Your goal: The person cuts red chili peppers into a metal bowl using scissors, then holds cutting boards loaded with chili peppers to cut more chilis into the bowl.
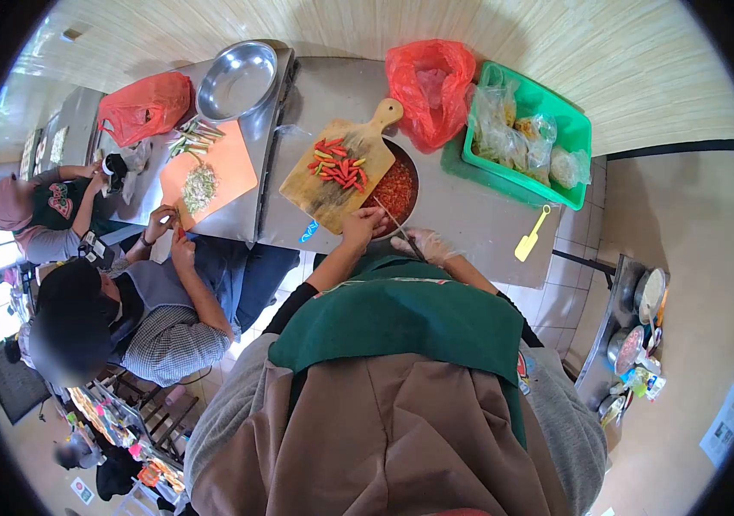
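Note:
A wooden board (333, 193) with whole red and a few yellow chilies (339, 163) on it lies partly over a round metal bowl. Chopped red chili (395, 189) fills much of this bowl. Over the bowl's near left side, my left hand (365, 227) is closed, its fingertips pressed together; what they hold is too small to name. My right hand (429, 245), in a clear glove, is closed round the dark handle of a thin bladed tool (397, 225). The blade reaches over the bowl, close to my left fingertips.
Behind the bowl stand a red plastic bag (430, 90) and a green basket (517, 176) of bagged food. A yellow spatula (533, 234) lies at right. Left, a co-worker's hands (174, 232) are at an orange cutting sheet (229, 168), near a steel basin (236, 82). Another person sits beyond.

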`<state>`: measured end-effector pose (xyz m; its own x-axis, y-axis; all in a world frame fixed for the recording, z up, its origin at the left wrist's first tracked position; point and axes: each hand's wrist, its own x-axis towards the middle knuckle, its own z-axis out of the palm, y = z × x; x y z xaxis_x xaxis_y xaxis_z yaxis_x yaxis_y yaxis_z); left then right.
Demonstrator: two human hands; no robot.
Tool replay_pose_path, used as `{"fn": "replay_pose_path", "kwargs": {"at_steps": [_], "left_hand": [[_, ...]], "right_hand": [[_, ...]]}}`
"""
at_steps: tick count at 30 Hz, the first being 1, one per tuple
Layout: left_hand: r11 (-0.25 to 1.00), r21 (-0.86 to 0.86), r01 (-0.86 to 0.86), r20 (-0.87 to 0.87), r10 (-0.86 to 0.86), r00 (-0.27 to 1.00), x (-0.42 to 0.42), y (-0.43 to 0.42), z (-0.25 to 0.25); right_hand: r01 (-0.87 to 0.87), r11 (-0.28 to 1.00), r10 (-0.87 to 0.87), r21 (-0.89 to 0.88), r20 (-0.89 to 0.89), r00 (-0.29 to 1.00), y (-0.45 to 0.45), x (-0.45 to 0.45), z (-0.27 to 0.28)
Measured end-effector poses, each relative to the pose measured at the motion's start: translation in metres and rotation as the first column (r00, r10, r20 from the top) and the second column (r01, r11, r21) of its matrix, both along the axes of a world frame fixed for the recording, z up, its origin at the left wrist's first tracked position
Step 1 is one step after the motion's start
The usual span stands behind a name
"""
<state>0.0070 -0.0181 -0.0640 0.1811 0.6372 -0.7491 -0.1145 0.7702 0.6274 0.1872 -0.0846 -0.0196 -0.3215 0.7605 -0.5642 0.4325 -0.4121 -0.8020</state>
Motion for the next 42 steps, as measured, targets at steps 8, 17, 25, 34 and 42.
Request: {"fn": "replay_pose_path", "kwargs": {"at_steps": [8,17,25,34,42], "left_hand": [[1.0,0.006,0.023,0.042,-0.024,0.999,0.0,-0.007,-0.002],[1.0,-0.018,0.024,-0.033,-0.024,0.999,0.002,-0.008,0.009],[1.0,0.001,-0.02,-0.047,0.02,0.999,0.0,-0.008,0.008],[0.991,0.129,0.028,-0.077,-0.018,0.997,-0.003,-0.009,0.001],[0.981,0.187,0.059,-0.122,-0.037,0.992,0.0,-0.005,0.006]], "right_hand": [[-0.025,0.999,0.028,-0.029,0.11,0.994,-0.006,-0.001,0.009],[0.001,1.0,-0.001,-0.004,0.127,0.992,-0.012,0.0,0.019],[-0.039,0.993,0.049,-0.107,0.093,0.994,-0.002,0.0,0.041],[-0.027,0.997,0.019,0.075,0.106,0.994,-0.009,-0.002,0.021],[-0.103,0.994,0.092,0.045,0.197,0.976,-0.011,-0.002,0.004]]}}
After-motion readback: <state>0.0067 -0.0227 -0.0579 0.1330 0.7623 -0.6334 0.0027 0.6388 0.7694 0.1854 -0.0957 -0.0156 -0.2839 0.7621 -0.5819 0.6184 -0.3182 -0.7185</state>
